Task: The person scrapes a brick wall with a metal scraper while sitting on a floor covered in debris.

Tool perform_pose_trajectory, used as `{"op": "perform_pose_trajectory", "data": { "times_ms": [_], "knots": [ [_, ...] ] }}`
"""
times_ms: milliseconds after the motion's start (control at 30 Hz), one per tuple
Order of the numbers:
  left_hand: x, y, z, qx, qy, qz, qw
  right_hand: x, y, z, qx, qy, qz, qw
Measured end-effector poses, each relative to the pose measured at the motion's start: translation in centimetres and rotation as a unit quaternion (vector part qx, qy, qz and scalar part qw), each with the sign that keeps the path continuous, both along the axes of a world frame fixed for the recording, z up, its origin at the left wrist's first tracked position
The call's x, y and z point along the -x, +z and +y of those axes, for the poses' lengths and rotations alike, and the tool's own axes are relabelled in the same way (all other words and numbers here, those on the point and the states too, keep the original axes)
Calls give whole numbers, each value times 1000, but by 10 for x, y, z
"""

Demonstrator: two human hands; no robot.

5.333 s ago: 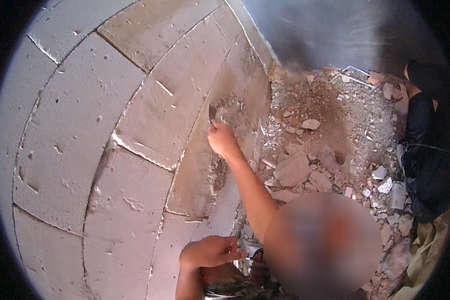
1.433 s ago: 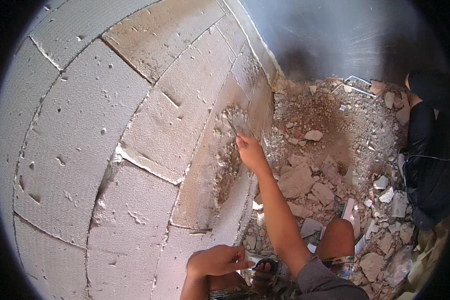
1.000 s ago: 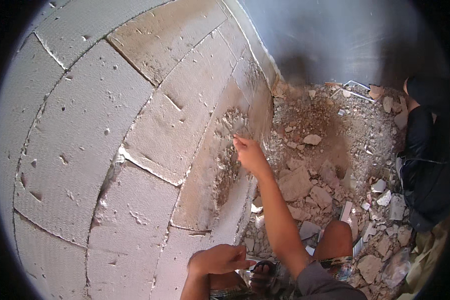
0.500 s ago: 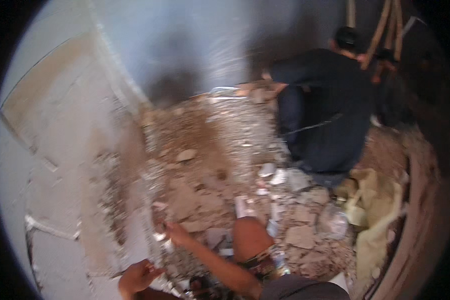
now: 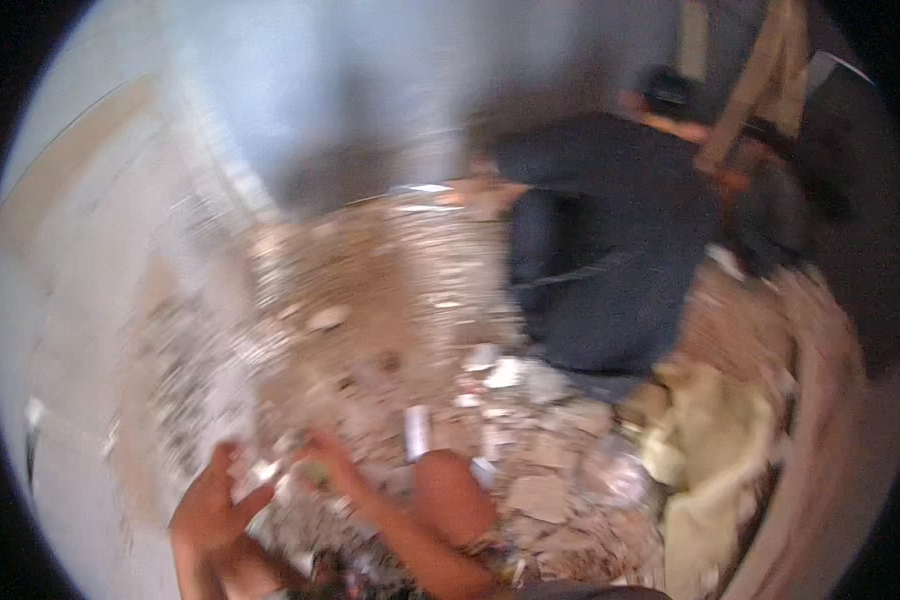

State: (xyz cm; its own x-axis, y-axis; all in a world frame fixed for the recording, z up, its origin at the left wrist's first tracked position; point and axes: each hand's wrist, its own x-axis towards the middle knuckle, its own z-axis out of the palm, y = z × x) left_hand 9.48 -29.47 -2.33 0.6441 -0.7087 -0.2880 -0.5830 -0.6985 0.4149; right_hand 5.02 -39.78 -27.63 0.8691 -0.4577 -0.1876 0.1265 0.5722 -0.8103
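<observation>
My left hand (image 5: 208,505) is raised at the lower left, beside the pale wall slabs. Its thumb stands apart from the fingers, and nothing shows between them. Farther in, my right hand (image 5: 328,462) reaches down to the rubble (image 5: 370,400), close to some small pale pieces. A greenish patch (image 5: 316,474) shows right at that hand. Motion smears its fingers, so whether they grip anything cannot be made out. My bent knee (image 5: 452,495) rises beside my right forearm.
A person in dark clothes (image 5: 610,260) crouches ahead on the right, with another dark-clad figure (image 5: 770,210) beyond. Wooden poles (image 5: 755,90) lean there. A yellowish sack (image 5: 715,430) and a clear plastic bag (image 5: 615,475) lie on broken chunks. A blue-grey wall (image 5: 300,90) stands behind.
The view has shifted, and the scene slid left in it. My left hand has risen and its fingers spread. My right hand stays low by the rubble.
</observation>
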Motion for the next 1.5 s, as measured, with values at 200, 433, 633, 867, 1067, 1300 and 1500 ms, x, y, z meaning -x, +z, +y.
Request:
{"op": "perform_pose_trajectory", "data": {
  "times_ms": [200, 433, 633, 867, 1067, 1300, 1500],
  "knots": [
    [13, 51, -32, -64, -269, 129, 952, 28, 19, -59, -80, -1, 59, 995],
    [7, 35, 26, -35, -265, 157, 951, 0, -1, -17, -92, 37, 61, 993],
    [-31, -48, 4, -79, -329, 202, 919, -32, -8, -12, -60, 48, 148, 986],
    [-97, -116, -15, 100, -453, 122, 877, -120, 9, 6, 33, 69, 115, 990],
    [-140, -103, -43, 408, -291, 200, 842, -250, 8, 11, 425, -60, -14, 903],
    [-181, -109, -53, 615, -165, 334, 694, -348, 64, 5, 427, -30, -16, 903],
    [-181, -121, -77, 608, -123, 325, 714, -254, 4, -22, 221, 45, 88, 970]
  ]
}}
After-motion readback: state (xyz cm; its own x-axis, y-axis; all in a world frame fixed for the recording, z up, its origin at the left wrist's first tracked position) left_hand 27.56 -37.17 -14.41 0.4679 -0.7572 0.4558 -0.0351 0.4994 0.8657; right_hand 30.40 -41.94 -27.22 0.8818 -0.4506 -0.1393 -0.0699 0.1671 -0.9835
